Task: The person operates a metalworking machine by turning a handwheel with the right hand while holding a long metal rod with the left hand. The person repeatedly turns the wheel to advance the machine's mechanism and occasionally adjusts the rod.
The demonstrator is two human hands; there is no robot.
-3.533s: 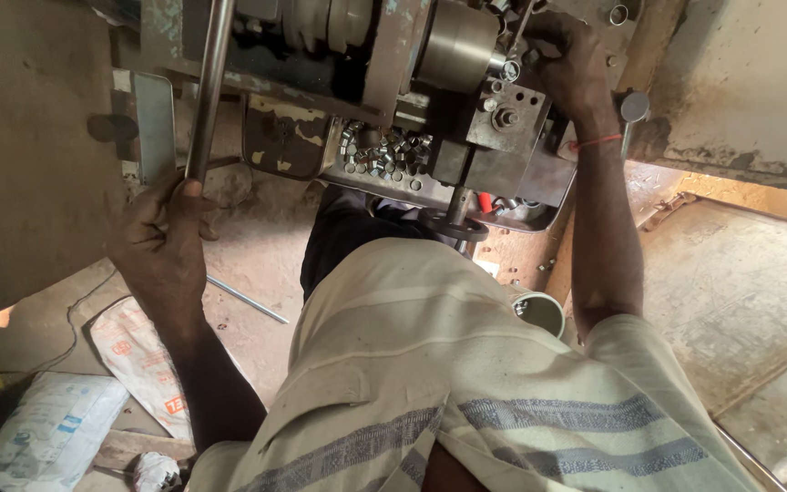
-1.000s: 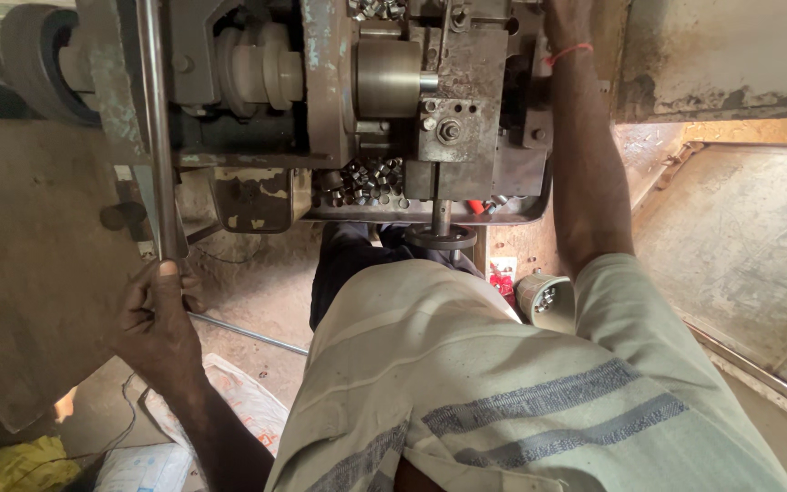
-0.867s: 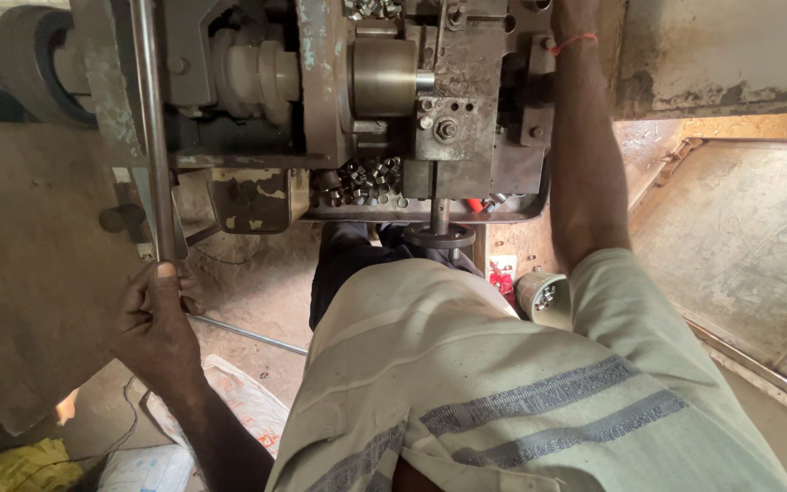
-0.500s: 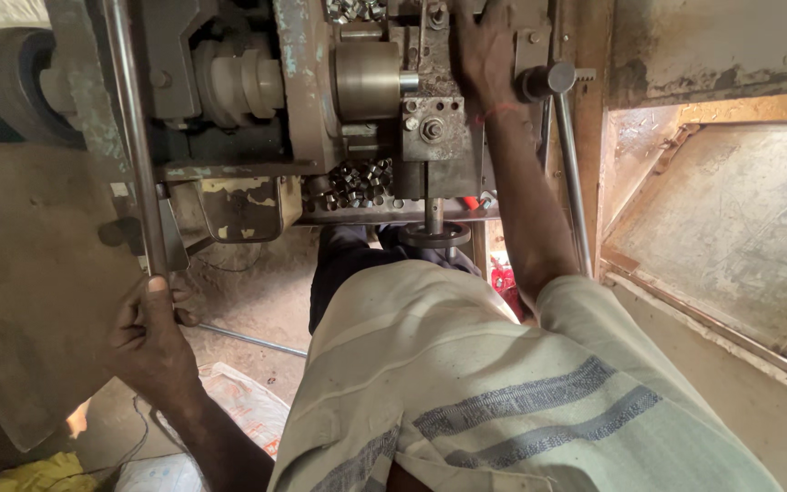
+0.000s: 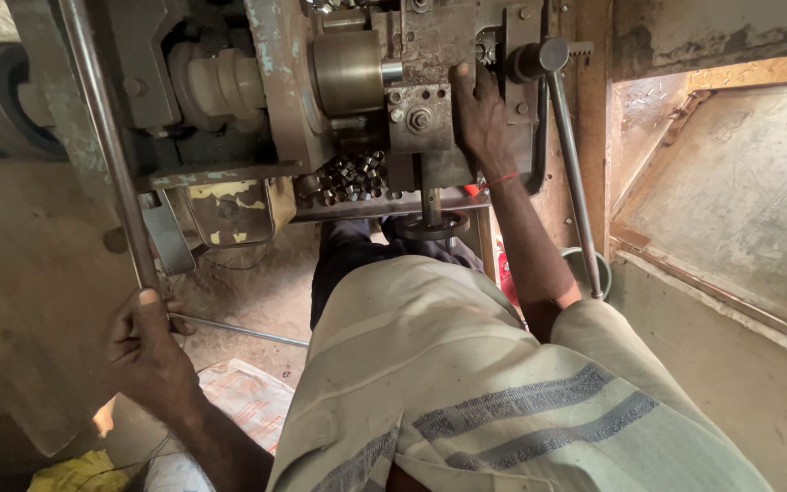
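A: Left hand [image 5: 143, 351]?
B: Clamped around long steel lever [image 5: 107, 146], low on its shaft, beside machine [image 5: 275, 100].
A: Right hand [image 5: 480, 118]?
B: Fingers spread flat against grey metal block [image 5: 421, 118], gripping nothing.

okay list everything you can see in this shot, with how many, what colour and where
Machine: one, grey-green worn metal, across the top.
Long lever rod: one, bare steel, left, running down into the left hand.
Steel cylinder: one, dull brass-grey, top centre.
Small metal pieces: a heap, count unclear, silvery, on the ledge under the cylinder.
Handle bar: one, grey, right of the machine.
Sacks: printed white and one yellow, on the floor lower left.
Shirt: one, beige with grey stripes, bottom centre.
Left hand: grip closed on the lever rod.
Right hand: resting on the machine's block.
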